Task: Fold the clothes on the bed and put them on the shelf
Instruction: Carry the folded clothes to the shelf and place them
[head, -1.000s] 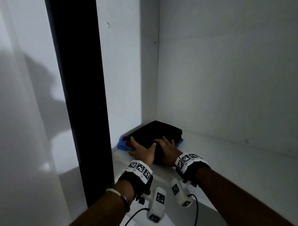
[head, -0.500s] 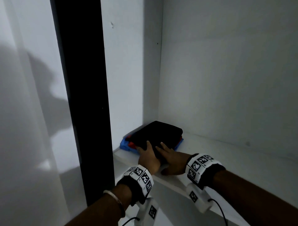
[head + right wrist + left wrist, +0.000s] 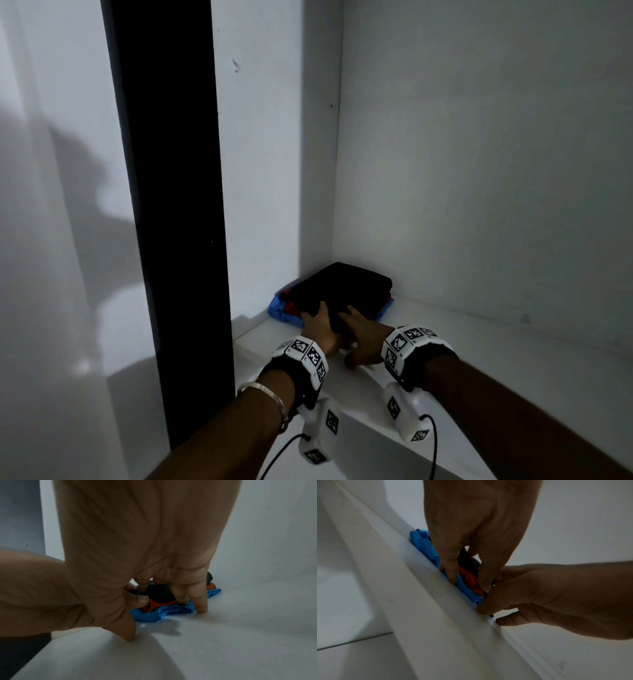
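Head view from above facing shelf (image 3: 513,359) corner, 2 wrist views close, sharing clothes stack (image 3: 342,287)

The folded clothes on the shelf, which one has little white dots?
The blue garment at the very bottom of the stack, resting on the shelf. The red garment above it and the black garment on top look plain.

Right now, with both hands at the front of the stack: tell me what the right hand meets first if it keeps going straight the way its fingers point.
The right hand already touches the stack: its fingers meet the blue dotted garment and the black garment. Pushing on would likely slide the stack along the shelf toward the rear corner.
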The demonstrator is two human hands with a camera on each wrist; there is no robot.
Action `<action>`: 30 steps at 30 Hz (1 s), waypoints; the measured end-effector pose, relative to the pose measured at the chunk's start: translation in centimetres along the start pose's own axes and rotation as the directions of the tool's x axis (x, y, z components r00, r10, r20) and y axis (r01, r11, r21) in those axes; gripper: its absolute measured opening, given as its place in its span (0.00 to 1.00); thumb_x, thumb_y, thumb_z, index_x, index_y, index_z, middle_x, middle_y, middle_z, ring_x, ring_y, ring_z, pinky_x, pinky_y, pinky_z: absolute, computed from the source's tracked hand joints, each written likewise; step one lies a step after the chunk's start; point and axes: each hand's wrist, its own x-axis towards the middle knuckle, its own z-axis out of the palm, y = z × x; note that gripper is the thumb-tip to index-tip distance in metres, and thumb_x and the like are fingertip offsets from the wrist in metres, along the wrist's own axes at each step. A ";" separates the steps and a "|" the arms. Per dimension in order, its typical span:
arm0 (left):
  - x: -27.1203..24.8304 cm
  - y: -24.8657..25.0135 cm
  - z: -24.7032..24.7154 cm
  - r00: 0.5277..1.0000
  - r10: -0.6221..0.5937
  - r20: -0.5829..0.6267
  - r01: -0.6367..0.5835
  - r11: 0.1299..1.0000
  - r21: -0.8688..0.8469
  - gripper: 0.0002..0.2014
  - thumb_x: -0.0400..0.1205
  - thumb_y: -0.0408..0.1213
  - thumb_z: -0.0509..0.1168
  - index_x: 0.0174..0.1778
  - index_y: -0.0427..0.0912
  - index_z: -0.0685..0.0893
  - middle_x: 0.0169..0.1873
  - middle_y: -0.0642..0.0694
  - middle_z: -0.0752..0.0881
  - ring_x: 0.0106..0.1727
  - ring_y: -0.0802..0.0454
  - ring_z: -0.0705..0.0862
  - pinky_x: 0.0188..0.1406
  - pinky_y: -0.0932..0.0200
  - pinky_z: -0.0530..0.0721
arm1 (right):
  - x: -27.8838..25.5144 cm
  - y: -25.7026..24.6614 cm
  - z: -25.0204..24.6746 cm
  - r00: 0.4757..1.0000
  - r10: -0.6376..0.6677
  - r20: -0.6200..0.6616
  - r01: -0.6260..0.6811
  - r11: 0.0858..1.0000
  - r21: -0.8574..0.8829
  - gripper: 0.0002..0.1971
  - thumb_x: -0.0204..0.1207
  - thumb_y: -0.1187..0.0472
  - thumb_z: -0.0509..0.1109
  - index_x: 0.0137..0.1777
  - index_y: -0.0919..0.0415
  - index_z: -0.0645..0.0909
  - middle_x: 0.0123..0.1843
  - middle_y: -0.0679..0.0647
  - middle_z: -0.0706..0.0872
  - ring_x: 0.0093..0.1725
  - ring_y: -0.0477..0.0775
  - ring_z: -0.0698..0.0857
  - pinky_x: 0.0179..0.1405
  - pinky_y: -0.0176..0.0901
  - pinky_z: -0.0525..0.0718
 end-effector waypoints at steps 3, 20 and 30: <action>0.6 -0.1 0.1 1.000 -0.007 0.015 0.008 1.000 -0.019 0.46 0.76 0.38 0.75 0.85 0.42 0.53 0.80 0.24 0.55 0.81 0.32 0.61 0.77 0.59 0.63 | 0.6 0.0 -0.1 1.000 0.012 -0.011 -0.012 1.000 0.004 0.55 0.69 0.55 0.79 0.87 0.50 0.42 0.87 0.56 0.37 0.83 0.63 0.61 0.78 0.50 0.69; -6.1 -2.8 -1.4 0.995 0.075 0.065 -0.067 0.990 -0.127 0.76 0.39 0.82 0.70 0.85 0.47 0.60 0.77 0.45 0.71 0.78 0.46 0.71 0.77 0.52 0.71 | -2.5 -2.0 1.7 0.995 0.045 -0.091 -0.038 0.996 0.075 0.50 0.76 0.52 0.73 0.86 0.49 0.39 0.84 0.65 0.29 0.83 0.69 0.58 0.79 0.49 0.67; -21.8 -8.3 -11.2 0.996 0.035 -0.081 -0.036 0.999 -0.004 0.30 0.76 0.44 0.73 0.73 0.40 0.76 0.68 0.42 0.81 0.68 0.46 0.80 0.69 0.56 0.77 | -9.7 -14.3 3.5 0.962 -0.239 -0.133 0.250 0.965 0.076 0.29 0.80 0.50 0.69 0.80 0.55 0.68 0.79 0.51 0.72 0.78 0.52 0.70 0.78 0.43 0.66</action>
